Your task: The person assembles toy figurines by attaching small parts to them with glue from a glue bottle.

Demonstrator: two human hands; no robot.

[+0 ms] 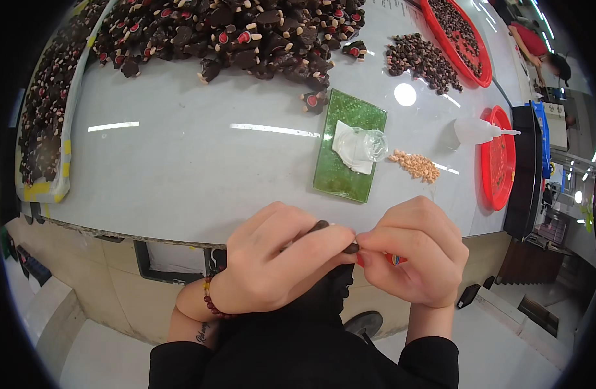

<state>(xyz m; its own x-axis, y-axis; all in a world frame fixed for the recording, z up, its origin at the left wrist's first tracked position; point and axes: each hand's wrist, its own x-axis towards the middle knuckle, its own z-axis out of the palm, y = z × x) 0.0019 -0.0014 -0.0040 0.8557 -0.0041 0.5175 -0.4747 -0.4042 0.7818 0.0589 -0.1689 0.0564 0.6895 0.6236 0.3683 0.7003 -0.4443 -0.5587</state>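
Close to my body, just off the table's near edge, my left hand (272, 256) is closed around a small dark brown moulded figure (352, 249). Parts of the figure show between the fingers; the rest is hidden. My right hand (418, 253) meets it from the right, thumb and forefinger pinched at the figure's end. Whatever tiny bit lies in that pinch is too small to make out. Beyond the hands, a green board (356, 107) carries a folded white sheet (345, 159) and a clear plastic cup (376, 146). Small beige pieces (415, 165) lie beside it.
A large heap of dark brown figures (246, 39) with red and cream parts covers the far side. At left stands a full, yellow-taped tray (66, 165). Rightward are loose brown pieces (421, 61), a red tray (485, 78), a white squeeze bottle (474, 131) and another red tray (486, 170).
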